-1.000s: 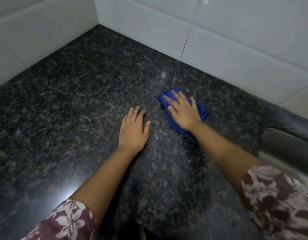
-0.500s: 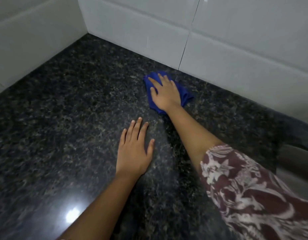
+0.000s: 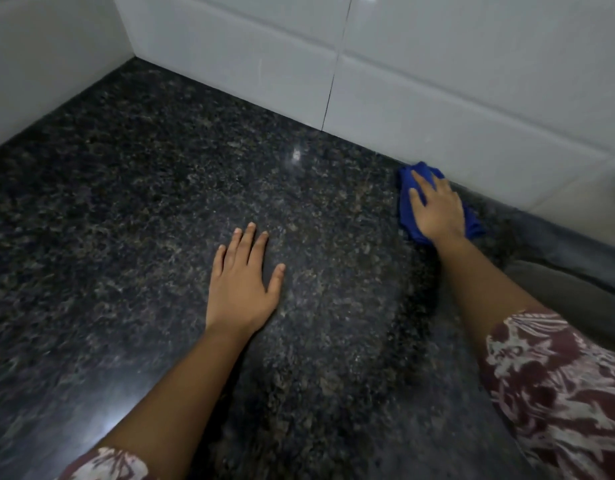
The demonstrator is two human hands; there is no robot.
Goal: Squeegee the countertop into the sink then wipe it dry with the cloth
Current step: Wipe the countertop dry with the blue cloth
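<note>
Since the earlier frames, the right hand (image 3: 437,209) has carried the cloth (image 3: 408,202) from the middle of the countertop (image 3: 143,202) out to its back edge, close to the sink (image 3: 555,282) end. The left hand (image 3: 242,289) has stayed planted near the middle of the slab.

Hand state: the right hand is laid nearly flat, fingers together, palm pressing the bunched blue cloth onto the stone. It pins the cloth rather than gripping it in a fist. The left hand is spread open, palm down on the bare granite, holding nothing; it appears to serve as a brace.

Cloth position: touching the countertop, just beside the foot of the tiled wall (image 3: 437,98), with blue fabric showing on both sides of the hand.

Step in hand: drying with the cloth. No squeegee is in view, so the squeegee stage is judged complete.

Next move: sweep the cloth along the back edge, keeping it pressed into the joint where stone meets tile. Maintain flat, even palm pressure. Cover the left back corner and the near edge afterwards; whether moisture remains there cannot be told from the dark surface.
</note>
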